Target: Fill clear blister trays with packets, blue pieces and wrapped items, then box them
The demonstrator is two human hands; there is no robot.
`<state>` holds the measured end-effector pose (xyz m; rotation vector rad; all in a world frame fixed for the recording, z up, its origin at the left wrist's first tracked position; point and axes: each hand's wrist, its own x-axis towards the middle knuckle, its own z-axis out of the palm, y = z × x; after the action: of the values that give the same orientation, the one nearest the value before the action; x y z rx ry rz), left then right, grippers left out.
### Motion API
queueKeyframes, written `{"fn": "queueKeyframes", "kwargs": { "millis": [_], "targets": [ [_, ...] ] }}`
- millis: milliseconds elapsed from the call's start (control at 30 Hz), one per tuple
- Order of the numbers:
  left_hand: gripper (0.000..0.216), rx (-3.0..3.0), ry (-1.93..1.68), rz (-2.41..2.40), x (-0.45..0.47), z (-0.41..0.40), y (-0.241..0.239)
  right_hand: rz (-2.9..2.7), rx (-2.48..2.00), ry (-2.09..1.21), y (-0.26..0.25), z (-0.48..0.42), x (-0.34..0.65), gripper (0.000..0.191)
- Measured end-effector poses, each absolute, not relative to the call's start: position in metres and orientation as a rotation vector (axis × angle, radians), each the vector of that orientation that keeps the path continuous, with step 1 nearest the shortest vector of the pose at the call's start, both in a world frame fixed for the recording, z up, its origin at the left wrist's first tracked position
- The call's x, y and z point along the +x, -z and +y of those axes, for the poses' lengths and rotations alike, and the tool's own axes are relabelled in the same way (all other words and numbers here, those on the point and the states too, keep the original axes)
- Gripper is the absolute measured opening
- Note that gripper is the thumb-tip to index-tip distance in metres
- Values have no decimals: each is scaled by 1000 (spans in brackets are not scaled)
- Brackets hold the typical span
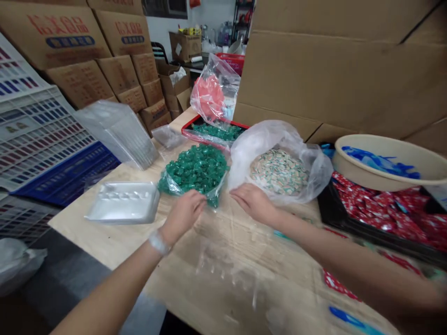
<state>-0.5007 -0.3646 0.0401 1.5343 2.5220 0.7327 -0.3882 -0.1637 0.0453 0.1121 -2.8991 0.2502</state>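
My left hand [185, 210] is at the near edge of a clear bag of green translucent pieces [197, 167], fingers curled together. Whether it grips the bag's edge or a small piece is unclear. My right hand [253, 202] is at the lower left rim of a whitish plastic bag [244, 153], thumb and fingers pinched together. Anything in that pinch is too small to make out. Small flat pale-and-green pieces [279, 172] fill the whitish bag. A clear molded plastic tray [226, 274] lies on the wooden table nearer me, below both hands.
Stacked clear trays [122, 204] lie at left, with more standing on edge [122, 132] behind. A red-rimmed tray [186, 132] holds green pieces at the back. Right are a beige basin [384, 179], red packets [387, 209] and a blue pen-like object [349, 318]. Cardboard [331, 79] rises behind.
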Motion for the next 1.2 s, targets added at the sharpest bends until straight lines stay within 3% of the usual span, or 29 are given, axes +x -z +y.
{"fn": "queueKeyframes", "kwargs": {
  "millis": [133,200,333,467,667,767,867,1000,1100,1200],
  "targets": [
    [15,1415,-428,2699,-543,-328,-22,-3032,5,-334,-21,-169,-478,26],
    [14,1480,-444,2620,-547,-330,-12,-3099,30,-273,-7,-166,-491,25],
    [20,1401,-918,2448,-548,-345,-2,-3132,106,-303,2,-159,-490,23],
    [15,824,-1391,2248,-552,-341,-2,-3166,122,-328,0,-159,-492,26],
    [25,179,-1753,1519,-544,-335,-10,-3106,72,-382,0,-161,-491,15],
    [23,131,-1804,1452,-538,-334,-14,-2851,-50,-678,1,-162,-483,8],
    [19,110,-1851,1452,-534,-328,-18,-2483,-230,-1310,2,-165,-474,2],
    [13,83,-1879,1417,-534,-312,-27,-2002,-394,-2140,1,-166,-469,19],
    [9,97,-1845,1513,-538,-300,-31,-1739,-468,-2400,-2,-164,-470,28],
    [24,96,-1783,1578,-545,-291,-31,-1648,-502,-2487,-1,-161,-472,28]
  ]
}}
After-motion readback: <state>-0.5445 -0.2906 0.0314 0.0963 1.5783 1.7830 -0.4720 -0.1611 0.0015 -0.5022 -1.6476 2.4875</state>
